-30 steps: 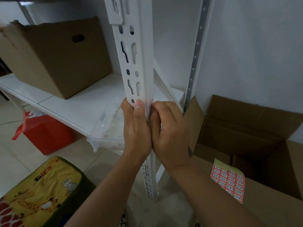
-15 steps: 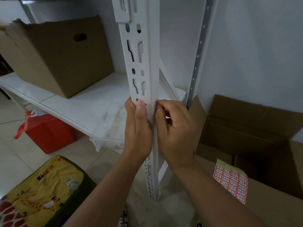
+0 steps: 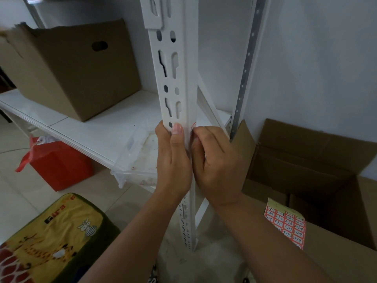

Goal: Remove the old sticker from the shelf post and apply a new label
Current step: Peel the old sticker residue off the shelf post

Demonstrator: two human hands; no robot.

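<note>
The left hand [image 3: 173,160] grips the white slotted shelf post [image 3: 179,82], thumb flat on its front. The right hand [image 3: 216,164] curls against the post's right edge — fingertips picking at a red-and-white sticker [image 3: 193,127] there.

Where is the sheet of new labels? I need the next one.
In the head view, lower right: the label sheet lies on the flap of the open cardboard box, right of the right hand.

Storeroom/stock area, prob. home or small shop: white slotted metal shelving post [image 3: 179,78], brown cardboard boxes [image 3: 75,68] on shelf & floor, sheet of red numbered stickers [image 3: 285,223], tiled floor [image 3: 24,193].
</note>
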